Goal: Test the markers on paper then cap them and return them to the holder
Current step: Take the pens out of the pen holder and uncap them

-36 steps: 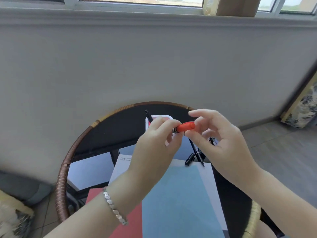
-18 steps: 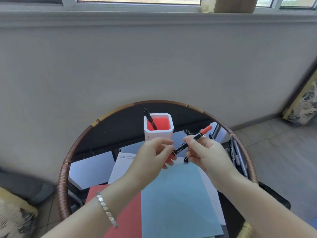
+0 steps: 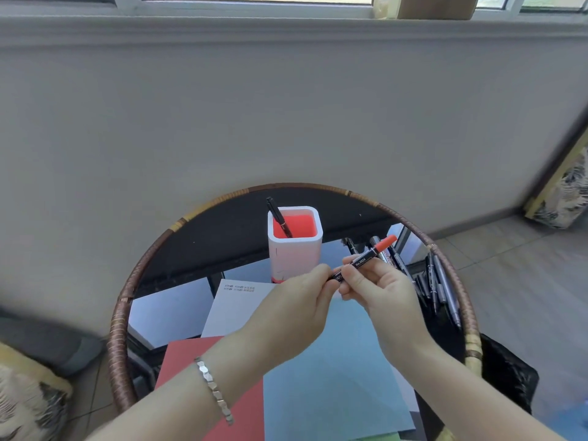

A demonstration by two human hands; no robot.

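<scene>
While the left hand (image 3: pixel 296 300) pinches the lower end of the marker (image 3: pixel 366 259), hiding that tip, the right hand (image 3: pixel 378 291) closes its thumb and fingers around the middle of the black barrel. From the grip the marker slants up and to the right, ending in an orange-red cap above the right fingers. White print on the barrel seems to read "No. 6824". Just behind the left hand's grip stands the white holder (image 3: pixel 296 253) with one black pen inside. Below both hands lies the blue paper (image 3: pixel 331 377); right of the grip lie loose markers (image 3: pixel 439 288).
</scene>
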